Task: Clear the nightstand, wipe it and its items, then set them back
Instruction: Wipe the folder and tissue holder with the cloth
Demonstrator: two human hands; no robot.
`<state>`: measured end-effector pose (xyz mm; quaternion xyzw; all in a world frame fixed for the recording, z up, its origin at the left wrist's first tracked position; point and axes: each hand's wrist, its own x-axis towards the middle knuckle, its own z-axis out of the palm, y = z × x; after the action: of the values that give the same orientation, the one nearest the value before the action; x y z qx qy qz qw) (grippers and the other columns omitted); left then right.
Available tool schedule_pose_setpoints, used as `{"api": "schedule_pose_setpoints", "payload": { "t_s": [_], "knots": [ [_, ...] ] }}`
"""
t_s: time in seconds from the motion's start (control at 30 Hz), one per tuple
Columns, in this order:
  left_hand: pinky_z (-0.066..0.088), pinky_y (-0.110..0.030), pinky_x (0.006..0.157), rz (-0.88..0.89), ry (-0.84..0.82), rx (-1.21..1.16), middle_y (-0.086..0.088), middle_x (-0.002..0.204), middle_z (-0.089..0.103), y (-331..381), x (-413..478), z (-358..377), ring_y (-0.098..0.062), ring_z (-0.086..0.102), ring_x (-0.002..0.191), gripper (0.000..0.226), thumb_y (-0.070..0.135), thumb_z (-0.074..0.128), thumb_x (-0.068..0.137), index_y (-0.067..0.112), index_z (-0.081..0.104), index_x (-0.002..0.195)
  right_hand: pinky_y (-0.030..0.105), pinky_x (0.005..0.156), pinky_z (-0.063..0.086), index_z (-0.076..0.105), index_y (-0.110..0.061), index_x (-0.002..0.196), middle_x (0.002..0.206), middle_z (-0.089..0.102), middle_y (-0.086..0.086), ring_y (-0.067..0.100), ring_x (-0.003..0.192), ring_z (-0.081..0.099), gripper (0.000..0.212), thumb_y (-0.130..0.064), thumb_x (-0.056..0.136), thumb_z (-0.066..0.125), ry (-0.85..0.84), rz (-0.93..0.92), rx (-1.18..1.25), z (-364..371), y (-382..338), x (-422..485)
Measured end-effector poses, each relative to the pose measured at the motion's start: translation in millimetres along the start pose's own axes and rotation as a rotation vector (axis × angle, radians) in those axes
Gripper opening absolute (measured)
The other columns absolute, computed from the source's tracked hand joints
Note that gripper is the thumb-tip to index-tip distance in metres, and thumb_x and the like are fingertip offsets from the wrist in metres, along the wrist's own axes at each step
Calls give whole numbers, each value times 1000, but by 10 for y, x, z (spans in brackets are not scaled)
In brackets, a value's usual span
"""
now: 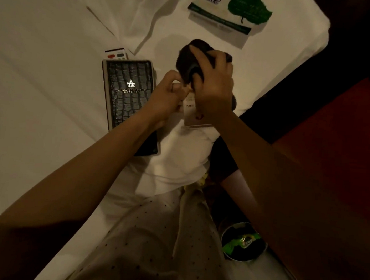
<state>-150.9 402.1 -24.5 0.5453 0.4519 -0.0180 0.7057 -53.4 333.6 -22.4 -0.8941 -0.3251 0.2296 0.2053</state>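
Note:
Over the white bed, my left hand point(169, 95) pinches the edge of a small clear card stand point(191, 115) with a printed card in it. My right hand point(211, 85) presses a dark brown cloth point(187, 61) against the top of that stand. A black crocodile-pattern hotel folder point(128, 93) lies on the sheet just left of my left hand. A card with coloured marks point(116, 53) peeks out beyond the folder. A tent card with a green leaf point(228, 17) rests farther up the bed.
The white bed sheet point(42, 77) fills the left and middle. A reddish wooden surface point(331, 138) runs along the right. A small round bin point(244, 242) with a green wrapper inside stands on the floor at lower right. My dotted clothing fills the bottom middle.

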Motion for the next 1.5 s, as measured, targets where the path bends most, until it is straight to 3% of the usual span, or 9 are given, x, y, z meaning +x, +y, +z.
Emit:
{"api": "schedule_pose_setpoints", "payload": {
  "t_s": [0.23,0.4,0.57,0.73,0.83,1.0,1.1,1.2,1.5],
  "knots": [
    [43,-15,37,20,189,-270,0,73,60,71,-151,-85,0,61,47,21,-2,43,93,17,45,84,32,111,30,39,-24,142,139,38,15,33,126,43,47,-9,97,35,36,463,341,-210,526,59],
    [57,-23,51,-64,356,-476,-1,85,61,94,-100,25,-12,67,72,11,8,49,95,11,40,100,21,104,31,36,-6,142,135,43,22,31,124,47,47,-4,96,43,160,346,537,-132,325,-328],
    [56,-24,48,-133,395,-562,0,90,60,68,-73,231,-11,66,73,10,12,43,97,15,36,103,43,107,38,27,-6,145,138,35,23,35,124,45,51,-4,96,42,206,458,751,47,46,-373],
    [54,-20,46,-153,426,-628,-1,89,59,26,1,279,-10,66,70,11,11,43,97,18,37,103,13,96,30,29,-6,143,141,35,20,28,125,43,52,-2,93,46,236,454,769,82,7,-449],
    [53,-18,46,-137,401,-515,-1,89,59,24,105,263,-12,64,75,22,9,47,95,14,36,114,22,107,34,30,-7,142,138,42,19,28,125,45,53,-4,92,48,142,463,770,106,80,-567],
    [50,-23,49,-158,394,-90,-2,82,61,31,337,172,-23,63,80,7,6,48,93,13,49,97,48,104,42,38,-6,137,132,49,20,32,121,50,48,-7,91,50,125,490,685,4,370,-659],
    [45,-10,68,-39,480,327,-14,120,60,66,431,52,-25,58,109,37,10,49,93,6,45,130,46,107,41,39,-9,139,133,47,17,30,122,49,52,-6,89,51,203,547,676,-89,517,-616],
    [44,-26,91,94,482,490,-16,130,55,209,527,12,-27,55,117,46,14,51,93,1,40,136,33,105,38,37,-9,140,135,44,17,29,123,46,53,-6,89,50,250,546,634,-165,655,-532],
    [47,-27,82,24,406,564,-10,126,59,946,1450,182,-22,58,103,45,27,50,91,10,45,132,12,98,26,33,-4,142,139,41,19,30,129,41,53,-7,92,51,318,452,537,-398,978,-220]
  ]
}}
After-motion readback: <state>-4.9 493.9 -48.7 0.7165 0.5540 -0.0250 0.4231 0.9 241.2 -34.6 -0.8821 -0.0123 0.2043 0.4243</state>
